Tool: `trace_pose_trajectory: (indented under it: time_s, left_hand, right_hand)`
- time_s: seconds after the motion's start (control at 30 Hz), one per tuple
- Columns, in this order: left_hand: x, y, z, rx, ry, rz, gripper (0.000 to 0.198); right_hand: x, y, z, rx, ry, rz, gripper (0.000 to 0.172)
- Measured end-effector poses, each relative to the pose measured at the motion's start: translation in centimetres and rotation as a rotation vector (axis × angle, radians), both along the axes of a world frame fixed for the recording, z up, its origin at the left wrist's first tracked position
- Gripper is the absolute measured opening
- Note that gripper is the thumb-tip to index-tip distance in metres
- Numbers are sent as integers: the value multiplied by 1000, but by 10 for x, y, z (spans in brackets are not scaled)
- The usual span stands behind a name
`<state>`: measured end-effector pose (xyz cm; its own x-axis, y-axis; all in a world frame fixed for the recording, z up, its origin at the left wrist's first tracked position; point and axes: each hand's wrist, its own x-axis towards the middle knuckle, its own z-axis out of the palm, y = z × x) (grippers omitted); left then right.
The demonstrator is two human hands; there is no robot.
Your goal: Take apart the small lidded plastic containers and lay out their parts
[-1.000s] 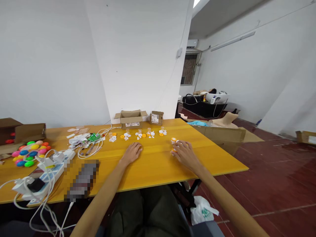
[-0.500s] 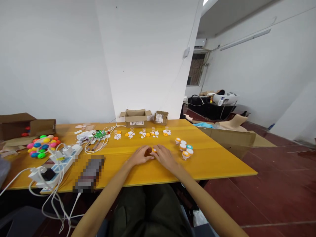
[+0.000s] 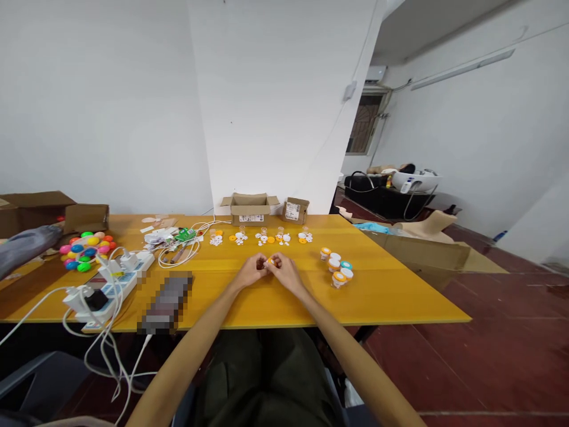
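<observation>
My left hand (image 3: pixel 252 270) and my right hand (image 3: pixel 287 274) meet over the middle of the table, fingers closed around a small orange-lidded cup (image 3: pixel 271 261). Most of the cup is hidden by my fingers. To the right of my hands stands a group of several small clear cups (image 3: pixel 336 283) with orange, white and teal lids. Beyond my hands, a row of small piles of white pieces (image 3: pixel 240 238) lies with orange lids (image 3: pixel 271 240) and open clear cups (image 3: pixel 281 230).
Two cardboard boxes (image 3: pixel 251 210) stand against the wall. At left are colourful balls (image 3: pixel 84 249), a power strip (image 3: pixel 132 277) with tangled cables, and a blurred-out phone (image 3: pixel 166 302). Another person's grey sleeve (image 3: pixel 31 243) reaches in beside a larger box (image 3: pixel 86 218).
My fingers have drawn together around the orange-lidded cup, and both hands sit slightly higher. A grey sleeve has come in at the left. The view has shifted a little.
</observation>
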<state>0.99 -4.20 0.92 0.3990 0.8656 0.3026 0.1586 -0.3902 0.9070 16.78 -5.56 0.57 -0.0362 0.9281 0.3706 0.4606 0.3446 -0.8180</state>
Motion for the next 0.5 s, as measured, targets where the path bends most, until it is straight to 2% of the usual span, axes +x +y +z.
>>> trace_pose_trajectory:
  time_s: [0.1, 0.2, 0.33, 0.5]
  left_hand:
    - [-3, 2, 1, -48, -41, -14, 32]
    - [-5, 4, 2, -93, -80, -24, 36]
    - [-7, 6, 3, -132, -110, -39, 36]
    - [-10, 5, 5, -126, -109, -51, 34]
  right_hand:
    - [3, 4, -9, -88, 262, 117, 29]
    - [9, 3, -13, -138, 398, 204, 38]
    - [14, 0, -15, -126, 403, 265, 40]
    - [12, 0, -18, -82, 338, 249, 37]
